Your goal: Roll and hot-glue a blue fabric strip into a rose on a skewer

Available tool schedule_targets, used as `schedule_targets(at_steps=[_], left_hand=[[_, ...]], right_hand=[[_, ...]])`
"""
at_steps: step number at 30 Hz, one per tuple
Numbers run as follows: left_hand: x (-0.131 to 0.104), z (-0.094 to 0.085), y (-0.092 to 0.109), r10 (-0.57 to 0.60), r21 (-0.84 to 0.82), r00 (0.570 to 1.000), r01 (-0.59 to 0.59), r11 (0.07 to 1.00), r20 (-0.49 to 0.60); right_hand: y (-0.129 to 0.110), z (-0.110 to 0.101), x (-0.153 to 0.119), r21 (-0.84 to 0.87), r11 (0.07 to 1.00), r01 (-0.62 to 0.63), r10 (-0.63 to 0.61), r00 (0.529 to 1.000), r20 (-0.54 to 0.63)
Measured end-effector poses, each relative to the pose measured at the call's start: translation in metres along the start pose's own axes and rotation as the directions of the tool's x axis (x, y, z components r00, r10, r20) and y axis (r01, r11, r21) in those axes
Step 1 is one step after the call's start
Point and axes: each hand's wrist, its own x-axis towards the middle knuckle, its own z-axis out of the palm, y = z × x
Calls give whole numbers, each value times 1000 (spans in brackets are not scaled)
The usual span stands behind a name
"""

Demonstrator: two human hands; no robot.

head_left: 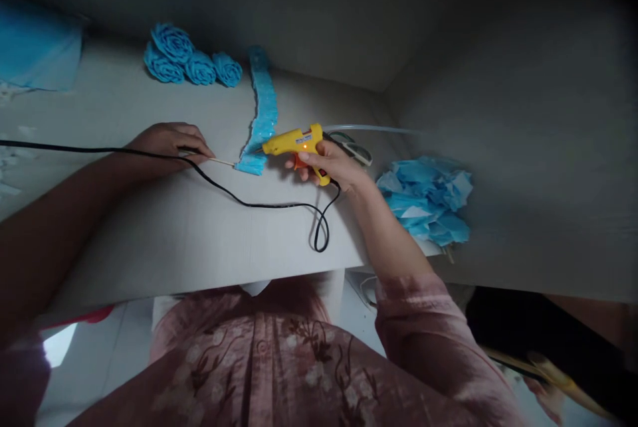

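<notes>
A thin stick (222,161) is pinched in my left hand (172,141), and its far tip meets the blue crepe paper strip (264,98). The near end of that strip is folded around the stick's tip. My right hand (331,165) grips a yellow glue gun (294,141) with its fingers by the orange trigger. The gun's nozzle points left and is at the strip, just above the folded end. A clear glue stick (369,127) trails from the gun's back. Scissors (353,148) lie partly hidden behind my right hand.
Several blue paper roses (199,68) sit at the back beside the wall. A pile of crumpled blue paper (426,198) lies on the right, and a blue sheet (40,45) on the far left. The gun's black cord (259,205) crosses the table and my left arm. Another person's hand (545,400) shows at lower right.
</notes>
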Motion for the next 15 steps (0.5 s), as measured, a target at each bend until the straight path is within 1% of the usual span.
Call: schedule_targets(at_steps=[3, 5, 9, 15], left_hand=[[0, -2, 2, -7, -5, 1000, 7, 1000, 14], [1, -4, 5, -18, -4, 999, 18, 1000, 37], [1, -6, 8, -7, -22, 999, 8, 1000, 37], [2, -1, 5, -7, -16, 999, 8, 1000, 40]], right_hand=[[-2, -1, -2, 0, 1000, 28, -28, 997, 71], [-4, -2, -3, -10, 999, 51, -49, 995, 86], [-7, -7, -6, -45, 997, 68, -66, 997, 35], [-8, -4, -5, -98, 995, 21, -19, 1000, 20]])
